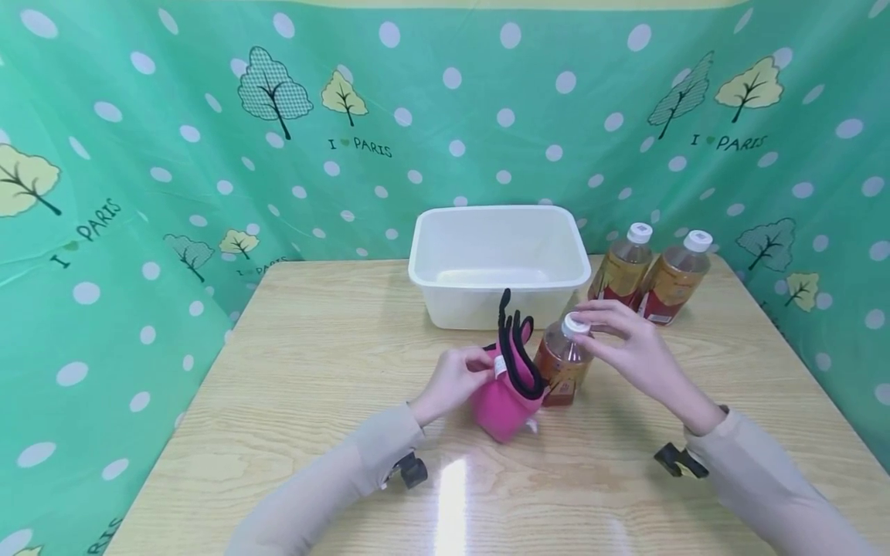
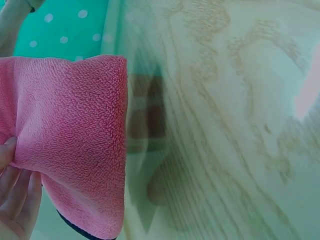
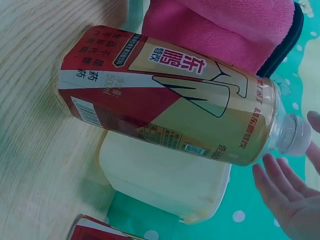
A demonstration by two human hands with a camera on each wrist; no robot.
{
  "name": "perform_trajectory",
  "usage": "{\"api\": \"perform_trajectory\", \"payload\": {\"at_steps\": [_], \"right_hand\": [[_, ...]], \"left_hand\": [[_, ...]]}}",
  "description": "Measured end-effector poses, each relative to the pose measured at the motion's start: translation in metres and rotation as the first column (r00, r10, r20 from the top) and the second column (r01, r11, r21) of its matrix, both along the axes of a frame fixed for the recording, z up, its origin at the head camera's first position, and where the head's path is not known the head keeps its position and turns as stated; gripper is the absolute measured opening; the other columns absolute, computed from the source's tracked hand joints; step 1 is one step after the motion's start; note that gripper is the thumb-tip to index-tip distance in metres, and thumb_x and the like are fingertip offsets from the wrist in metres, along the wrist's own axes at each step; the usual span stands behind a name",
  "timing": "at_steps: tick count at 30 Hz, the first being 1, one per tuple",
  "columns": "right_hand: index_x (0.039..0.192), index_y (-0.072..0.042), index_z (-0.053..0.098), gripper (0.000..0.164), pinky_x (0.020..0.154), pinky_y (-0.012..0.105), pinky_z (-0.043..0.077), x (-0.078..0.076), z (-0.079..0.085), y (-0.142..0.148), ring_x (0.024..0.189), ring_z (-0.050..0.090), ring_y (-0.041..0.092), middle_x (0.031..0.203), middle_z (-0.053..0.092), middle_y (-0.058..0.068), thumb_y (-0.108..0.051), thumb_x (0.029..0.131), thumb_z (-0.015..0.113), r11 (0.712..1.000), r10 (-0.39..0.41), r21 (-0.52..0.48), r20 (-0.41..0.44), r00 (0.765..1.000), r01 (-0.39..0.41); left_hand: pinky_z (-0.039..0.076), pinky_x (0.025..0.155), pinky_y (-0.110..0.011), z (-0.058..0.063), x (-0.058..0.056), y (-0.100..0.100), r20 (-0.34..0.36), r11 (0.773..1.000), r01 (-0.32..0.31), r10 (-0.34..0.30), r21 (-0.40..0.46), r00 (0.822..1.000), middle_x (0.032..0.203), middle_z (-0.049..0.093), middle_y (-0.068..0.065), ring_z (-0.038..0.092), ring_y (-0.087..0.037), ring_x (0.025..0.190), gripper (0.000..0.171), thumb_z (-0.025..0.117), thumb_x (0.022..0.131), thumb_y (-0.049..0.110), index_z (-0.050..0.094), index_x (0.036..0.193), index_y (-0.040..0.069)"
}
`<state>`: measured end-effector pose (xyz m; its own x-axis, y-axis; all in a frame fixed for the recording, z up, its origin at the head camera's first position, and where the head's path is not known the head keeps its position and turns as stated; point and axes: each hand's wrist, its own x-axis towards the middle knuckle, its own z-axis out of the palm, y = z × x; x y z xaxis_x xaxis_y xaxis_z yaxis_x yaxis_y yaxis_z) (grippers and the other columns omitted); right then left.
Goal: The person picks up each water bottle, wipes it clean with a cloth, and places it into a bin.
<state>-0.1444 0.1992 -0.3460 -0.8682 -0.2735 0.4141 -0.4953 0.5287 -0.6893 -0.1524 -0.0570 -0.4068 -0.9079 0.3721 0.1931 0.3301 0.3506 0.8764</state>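
A pink towel [image 1: 502,405] with black edging and a small white tag hangs folded, pinched between the thumb and fingers of my left hand [image 1: 455,380]. Its fluffy pile shows in the left wrist view, where my left fingers [image 2: 20,192] crease one side. Just right of the towel stands an upright tea-coloured drink bottle [image 1: 562,371]. My right hand [image 1: 629,344] holds its white cap [image 1: 575,324] between thumb and fingers. In the right wrist view the bottle's red and yellow label [image 3: 165,95] faces the camera, and the towel [image 3: 220,30] is close beside it.
A white plastic bin [image 1: 501,305] stands behind the towel and bottle. Two similar bottles, one at the back [image 1: 624,266] and another [image 1: 674,278] beside it, stand to the bin's right. A green dotted curtain [image 1: 452,139] borders the wooden table [image 1: 334,332].
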Motion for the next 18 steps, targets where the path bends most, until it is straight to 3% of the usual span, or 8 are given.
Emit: {"api": "perform_trajectory", "payload": {"at_steps": [6,10,18], "right_hand": [[0.105,-0.006,0.062,0.030,0.078,0.011,0.044,0.000,0.002,-0.006,0.093,0.050,0.001,0.106,0.056,0.003,-0.013,0.076,0.068,0.996,-0.087,0.008,-0.025,0.996,0.087],[0.102,-0.006,0.062,0.028,0.073,0.010,0.045,0.003,0.004,-0.011,0.086,0.051,0.004,0.099,0.056,0.002,-0.015,0.076,0.069,0.992,-0.129,0.013,-0.016,0.992,0.129],[0.096,-0.002,0.061,0.027,0.067,0.013,0.047,0.002,0.002,-0.017,0.079,0.055,0.015,0.092,0.057,0.005,-0.009,0.072,0.071,0.983,-0.170,0.049,-0.088,0.982,0.174]], "left_hand": [[0.052,0.069,-0.025,0.037,0.018,-0.005,-0.014,1.000,-0.021,0.021,0.011,1.000,0.085,0.064,-0.021,0.062,-0.029,0.077,0.010,0.060,0.073,-0.011,0.062,0.083,-0.011],[0.052,0.068,-0.024,0.039,0.019,-0.008,-0.016,0.999,-0.043,0.043,0.007,0.999,0.084,0.064,-0.021,0.062,-0.029,0.076,0.010,0.061,0.072,-0.011,0.062,0.082,-0.010],[0.053,0.069,-0.028,0.037,0.019,-0.013,-0.034,0.998,-0.058,0.058,0.000,0.998,0.085,0.064,-0.021,0.062,-0.029,0.077,0.011,0.061,0.072,-0.011,0.063,0.082,-0.010]]}}
